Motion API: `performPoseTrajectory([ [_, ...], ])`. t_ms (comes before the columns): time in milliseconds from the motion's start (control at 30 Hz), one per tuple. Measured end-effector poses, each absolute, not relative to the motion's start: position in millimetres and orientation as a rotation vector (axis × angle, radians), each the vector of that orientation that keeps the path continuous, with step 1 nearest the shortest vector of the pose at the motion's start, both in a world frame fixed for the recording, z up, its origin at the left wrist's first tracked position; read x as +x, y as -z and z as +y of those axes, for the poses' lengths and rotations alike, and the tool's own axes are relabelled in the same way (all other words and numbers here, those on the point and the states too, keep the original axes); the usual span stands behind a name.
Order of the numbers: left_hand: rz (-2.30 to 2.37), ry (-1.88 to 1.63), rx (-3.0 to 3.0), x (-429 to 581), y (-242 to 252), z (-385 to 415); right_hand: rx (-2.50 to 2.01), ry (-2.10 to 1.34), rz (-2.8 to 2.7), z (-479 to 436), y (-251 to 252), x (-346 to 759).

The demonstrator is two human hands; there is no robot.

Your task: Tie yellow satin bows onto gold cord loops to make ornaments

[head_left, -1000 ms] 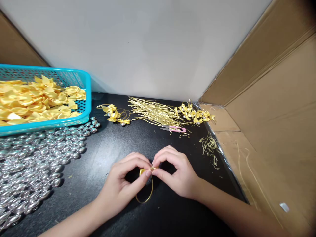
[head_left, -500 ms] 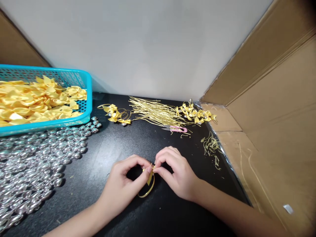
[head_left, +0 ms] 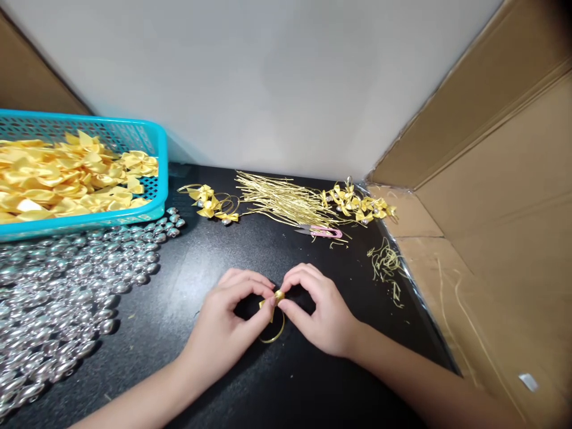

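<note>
While my left hand (head_left: 227, 310) pinches the yellow bow (head_left: 270, 312) between thumb and forefinger, my right hand (head_left: 326, 310) has thumb and forefinger closed at the shiny knob (head_left: 279, 294); bead or knot, can't tell. Bow sits between both sets of fingertips, most visible ribbon under the left thumb, so left is nearer. Long axis hard to read; one tail slants back toward me. Gold loop (head_left: 272, 341) hangs on my side of the fingertips. Black table (head_left: 268, 387) beneath. Left of my fingers, silver beads (head_left: 80, 292); right, cord scraps (head_left: 385, 261). Beyond the fingertips, pink snips (head_left: 328, 231), then gold cords (head_left: 286, 199). Far left, blue basket (head_left: 161, 173); farthest ahead, pale wall (head_left: 268, 89).
</note>
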State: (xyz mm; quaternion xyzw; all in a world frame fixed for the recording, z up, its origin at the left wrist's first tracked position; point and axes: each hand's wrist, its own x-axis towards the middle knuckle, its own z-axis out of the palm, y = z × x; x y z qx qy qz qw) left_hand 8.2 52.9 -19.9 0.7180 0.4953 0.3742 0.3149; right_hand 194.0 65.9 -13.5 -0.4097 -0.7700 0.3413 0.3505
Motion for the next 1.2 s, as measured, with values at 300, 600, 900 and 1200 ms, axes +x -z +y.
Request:
performPoseTrajectory([
  [300,1.346,-0.951,1.905,8.5,21.7,51.3,-1.143,-0.786,-1.88,60.2,17.4,184.5],
  [600,1.39,-0.952,1.958,10.6,18.5,52.0,-1.158,-0.736,-1.869,61.1,20.3,184.6],
  [900,1.403,-0.966,1.97,10.1,18.5,52.4,-1.147,-0.713,-1.864,61.0,23.0,184.7],
  [1200,1.408,-1.031,1.908,7.8,19.6,51.2,-1.148,-0.711,-1.865,62.0,22.7,184.5],
])
